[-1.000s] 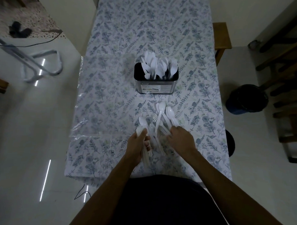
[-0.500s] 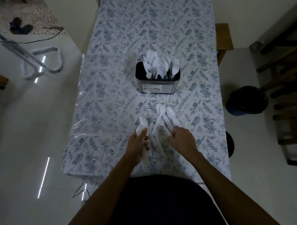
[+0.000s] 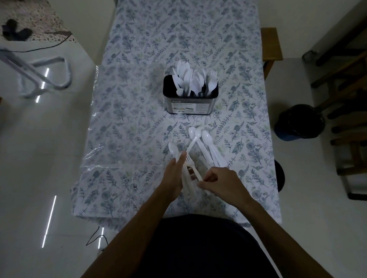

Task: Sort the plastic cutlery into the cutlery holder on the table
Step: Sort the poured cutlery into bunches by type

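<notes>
The loose plastic cutlery (image 3: 201, 147) lies on the table (image 3: 138, 95) on the near side of the cutlery holder (image 3: 190, 97), between it and the person: a fan of white spoons with bowls pointing toward the holder, handles running back toward the hands. These pieces look very light, thin and smooth, stiff enough to lift by one end but likely to flex or snap if levered, and apt to slide over one another on the glossy cloth, so the handle is the sensible place to take hold, a few at a time. The left hand (image 3: 176, 176) grips a small bundle by its handles, index finger laid straight along it (a fork (image 3: 188, 159) head shows at the top). The right hand (image 3: 220, 181), just right of that bundle, pinches the handle end of 1 piece between thumb and fingertips. The holder already stands well filled with upright knives, spoons and forks, so fitting more into the correct compartment may be snug; which divider is which I cannot tell. Little stands between pile and holder. Right of the holder, off the table, are a dark bin (image 3: 299, 122) and wooden chairs (image 3: 356, 99); left of it, a metal frame (image 3: 43, 73) on the pale floor.
</notes>
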